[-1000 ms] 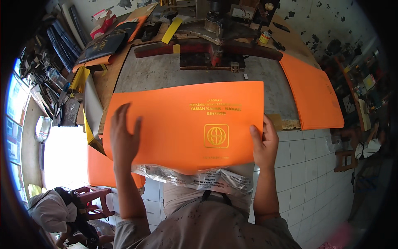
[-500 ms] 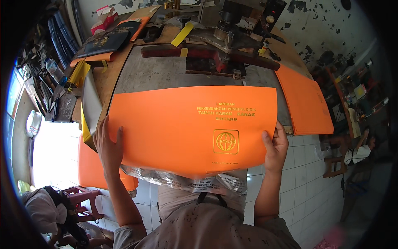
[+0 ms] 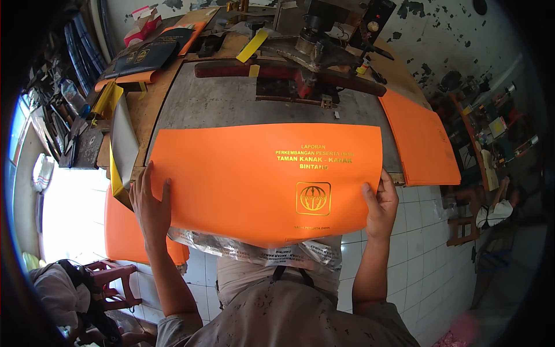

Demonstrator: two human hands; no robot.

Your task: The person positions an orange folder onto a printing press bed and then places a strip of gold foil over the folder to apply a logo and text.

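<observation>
A wide orange cover sheet (image 3: 231, 179) with gold stamped lettering and a round gold emblem on its right half is held level before me. My left hand (image 3: 151, 202) grips its left edge, thumb on top and fingers partly behind it. On the right edge, my right hand (image 3: 380, 207) pinches the sheet between thumb and fingers. The sheet sags a little along its near edge. Past its far edge stands a stamping press (image 3: 306, 75) with a dark red bar and a grey metal bed (image 3: 185, 104).
A stack of orange sheets (image 3: 419, 139) lies at the table's right. Dark blue covers (image 3: 150, 56) rest at the far left on orange ones. Gold foil (image 3: 118, 139) hangs at the left edge. More orange sheets (image 3: 121, 231) and a red stool (image 3: 113, 283) are at lower left.
The sheet and both hands stay nearly in place. The sheet's surface tilts slightly, and the gleam on its gold print shifts. The whole view has drifted a little left.
</observation>
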